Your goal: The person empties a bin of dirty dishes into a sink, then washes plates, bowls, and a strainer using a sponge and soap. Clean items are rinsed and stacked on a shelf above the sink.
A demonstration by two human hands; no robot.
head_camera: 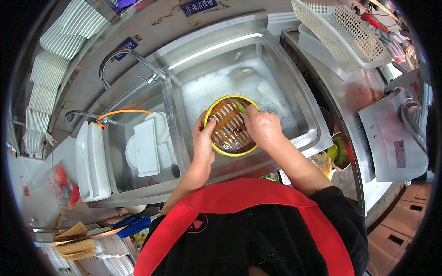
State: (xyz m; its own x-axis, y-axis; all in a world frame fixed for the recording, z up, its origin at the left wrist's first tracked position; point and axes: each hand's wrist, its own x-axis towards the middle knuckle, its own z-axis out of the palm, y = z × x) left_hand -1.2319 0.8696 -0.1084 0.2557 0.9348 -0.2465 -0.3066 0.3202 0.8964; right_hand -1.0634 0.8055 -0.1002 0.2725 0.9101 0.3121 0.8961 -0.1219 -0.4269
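Note:
My left hand point(204, 138) grips the left rim of a round steamer basket point(228, 126), thumb on top. The basket has a yellow rim and a wet brown slatted base, tilted towards me. In my right hand point(263, 125) is a thin green scouring pad point(240, 106); only its pointed corner shows, and the rest is hidden by my fingers. That hand lies over the basket's right side. Beneath both hands is a steel sink basin point(304, 132) with foamy water point(214, 90). Pale items in the foam are too covered to identify.
The left basin holds white plates point(146, 146), with white trays point(92, 162) standing at its left edge. A curved faucet point(129, 51) and orange hose point(126, 111) are behind. Right are a perforated plastic basket point(345, 41) and a steel machine point(390, 138). White dishes point(45, 86) stack far left.

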